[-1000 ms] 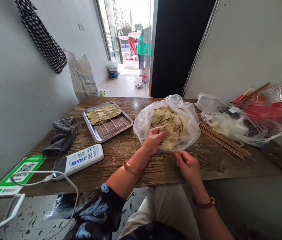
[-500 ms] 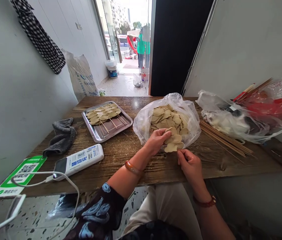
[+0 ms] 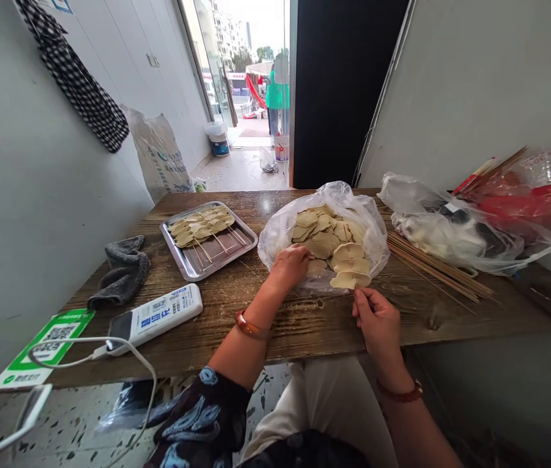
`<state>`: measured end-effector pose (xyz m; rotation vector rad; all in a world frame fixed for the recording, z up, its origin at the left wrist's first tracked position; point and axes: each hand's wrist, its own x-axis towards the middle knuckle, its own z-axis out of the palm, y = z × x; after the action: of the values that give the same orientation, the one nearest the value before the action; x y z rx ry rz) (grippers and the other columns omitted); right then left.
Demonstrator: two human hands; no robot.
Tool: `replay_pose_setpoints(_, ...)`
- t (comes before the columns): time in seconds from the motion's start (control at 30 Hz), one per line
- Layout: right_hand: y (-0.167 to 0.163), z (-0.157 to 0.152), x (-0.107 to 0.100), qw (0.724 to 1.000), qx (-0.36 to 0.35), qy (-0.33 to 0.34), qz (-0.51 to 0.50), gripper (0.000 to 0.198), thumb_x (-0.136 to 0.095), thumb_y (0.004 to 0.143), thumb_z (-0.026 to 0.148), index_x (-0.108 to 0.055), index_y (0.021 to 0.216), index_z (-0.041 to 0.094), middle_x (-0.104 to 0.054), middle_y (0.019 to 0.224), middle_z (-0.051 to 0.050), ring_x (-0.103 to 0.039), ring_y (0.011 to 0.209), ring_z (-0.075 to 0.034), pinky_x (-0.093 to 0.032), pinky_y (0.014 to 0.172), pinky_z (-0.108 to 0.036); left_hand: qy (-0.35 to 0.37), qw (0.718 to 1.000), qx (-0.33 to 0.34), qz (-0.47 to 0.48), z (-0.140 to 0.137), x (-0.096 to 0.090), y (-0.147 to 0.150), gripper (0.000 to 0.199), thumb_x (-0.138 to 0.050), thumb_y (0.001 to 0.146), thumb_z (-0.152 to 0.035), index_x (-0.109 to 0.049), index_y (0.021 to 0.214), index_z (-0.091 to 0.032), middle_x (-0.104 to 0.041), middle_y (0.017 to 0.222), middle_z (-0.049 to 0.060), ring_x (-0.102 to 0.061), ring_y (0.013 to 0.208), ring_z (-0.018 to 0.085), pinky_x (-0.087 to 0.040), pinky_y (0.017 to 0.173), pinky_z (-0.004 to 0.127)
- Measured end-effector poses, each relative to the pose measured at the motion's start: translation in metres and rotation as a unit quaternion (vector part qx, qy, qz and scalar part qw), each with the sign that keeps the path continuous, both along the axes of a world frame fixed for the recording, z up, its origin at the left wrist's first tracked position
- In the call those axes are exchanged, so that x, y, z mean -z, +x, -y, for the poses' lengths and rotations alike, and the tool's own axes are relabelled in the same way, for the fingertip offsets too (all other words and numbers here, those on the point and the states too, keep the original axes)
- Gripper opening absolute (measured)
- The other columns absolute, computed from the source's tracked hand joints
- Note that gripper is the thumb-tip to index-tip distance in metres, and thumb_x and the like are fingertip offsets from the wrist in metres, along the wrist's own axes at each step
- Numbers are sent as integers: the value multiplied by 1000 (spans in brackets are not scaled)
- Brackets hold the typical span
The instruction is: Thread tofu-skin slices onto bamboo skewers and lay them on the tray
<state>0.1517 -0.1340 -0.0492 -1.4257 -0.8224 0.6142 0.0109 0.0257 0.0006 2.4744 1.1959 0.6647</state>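
My right hand [image 3: 377, 320] pinches the low end of a thin skewer, most of which is hidden by several thin beige slices [image 3: 351, 265] threaded on it, one above another. These slices hang over the near rim of a clear plastic bag [image 3: 275, 227], in front of a loose heap of similar slices [image 3: 321, 227]. At the heap's left side, my left hand [image 3: 291, 266] has its fingers curled together, fingertips against the slices. What they grip, if anything, is hidden. Bare bamboo skewers [image 3: 438, 268] lie in a bundle right of the bag.
Left of the bag, a metal tray [image 3: 197, 270] holds finished-looking skewers of slices [image 3: 201, 224]. Farther left are a grey cloth [image 3: 121, 273], a white power bank [image 3: 165, 312] with a cable, and a green QR card [image 3: 43, 348]. More plastic bags [image 3: 470, 227] occupy the table's right end.
My left hand has let go of the threaded slices and moved left to the heap in the bag. My right hand, with the skewer, has shifted slightly right.
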Motion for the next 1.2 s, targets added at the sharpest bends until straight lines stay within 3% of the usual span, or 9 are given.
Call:
replay_pose_setpoints(0.27, 0, -1, -2, 1000, -6, 3, 24, 34, -58, 86, 48, -66, 84, 15, -49, 53, 4, -40, 46, -8, -32, 42, -20, 47, 992, 3, -118, 2, 1, 0, 25, -46, 84, -15, -70, 91, -17, -63, 96, 10, -60, 92, 21, -46, 82, 31)
replay_pose_setpoints(0.43, 0, 0, -2, 1000, -15, -5, 26, 36, -58, 85, 49, -66, 86, 14, -49, 54, 4, -40, 44, -8, -32, 40, -20, 57, 989, 42, -129, 0, 3, -1, 26, -47, 83, -14, -71, 93, -18, -63, 95, 10, -58, 95, 21, -45, 85, 32)
replay_pose_setpoints(0.57, 1, 0, -1, 1000, -12, -13, 25, 37, -58, 85, 50, -66, 86, 14, -50, 54, 4, -41, 43, -8, -33, 40, -20, 66, 989, 30, -129, 0, 2, -3, 22, -48, 83, -15, -70, 85, -16, -62, 92, 12, -58, 91, 23, -45, 80, 33)
replay_pose_setpoints(0.77, 1, 0, 3, 1000, -6, -16, 23, 38, -59, 84, 51, -67, 89, 14, -51, 55, 4, -42, 44, -9, -34, 41, -20, 38, 999, 15, -4, -2, -2, -4, 13, -53, 77, -13, -65, 74, -17, -62, 82, 7, -57, 82, 19, -44, 76, 31)
replay_pose_setpoints(0.87, 1, 0, 3, 1000, -4, -17, 22, 39, -59, 84, 52, -67, 90, 14, -50, 55, 4, -41, 44, -9, -34, 41, -21, -47, 990, -1, 135, -4, -5, -5, 6, -57, 72, -12, -62, 71, -16, -60, 71, 2, -54, 69, 14, -42, 68, 26)
replay_pose_setpoints(0.93, 1, 0, 3, 1000, -4, -15, 24, 41, -58, 84, 53, -67, 90, 14, -50, 54, 4, -41, 45, -9, -34, 42, -21, -140, 957, -13, 252, -5, -5, -5, 0, -60, 70, -15, -60, 70, -15, -57, 63, -1, -50, 60, 11, -40, 59, 23)
replay_pose_setpoints(1.03, 0, 0, 2, 999, -7, -13, 30, 41, -58, 84, 53, -68, 90, 14, -51, 54, 3, -42, 46, -10, -34, 42, -21, -286, 867, -8, 409, -5, -6, -5, 12, -66, 68, -22, -60, 74, -14, -55, 59, -3, -46, 52, 7, -36, 50, 19)
replay_pose_setpoints(1.1, 0, 1, 1, 999, -11, -17, 35, 40, -58, 84, 53, -68, 89, 14, -51, 54, 4, -42, 45, -10, -33, 41, -21, -355, 808, 4, 471, -3, -7, -6, 25, -72, 63, -25, -63, 83, -13, -59, 64, -2, -48, 52, 7, -36, 49, 19)
replay_pose_setpoints(1.2, 0, 2, -1, 998, -28, -26, 49, 37, -58, 85, 51, -67, 87, 15, -51, 53, 5, -41, 43, -9, -32, 41, -21, -413, 753, 23, 512, -1, -8, -6, 43, -80, 56, -25, -67, 95, -12, -66, 73, 1, -55, 57, 8, -39, 51, 18)
